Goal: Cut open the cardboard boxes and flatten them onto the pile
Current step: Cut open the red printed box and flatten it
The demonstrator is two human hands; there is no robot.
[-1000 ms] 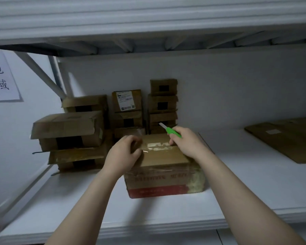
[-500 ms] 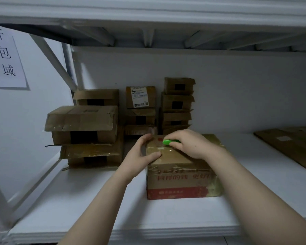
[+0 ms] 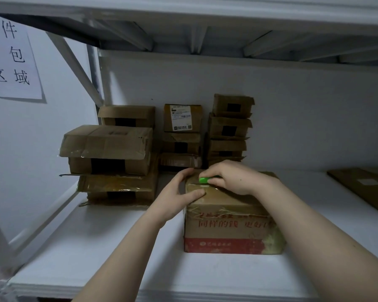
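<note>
Steadies the cardboard box point(image 3: 231, 225) at the front of the shelf point(image 3: 96, 258) with the left hand point(image 3: 177, 197) clamped over its top left corner. Pinches the green cutter point(image 3: 205, 179) in the right hand point(image 3: 234, 177), pointing left at the left end of the taped top, just beside the left fingers. Likely calls for a rightward pull along the left-to-right seam, away from the left hand.

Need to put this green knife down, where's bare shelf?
Bare white shelf board: left of the red-printed cardboard box, in front of the stacked brown boxes; also right of it, before the flattened cardboard pile. Back-left is crowded.
</note>
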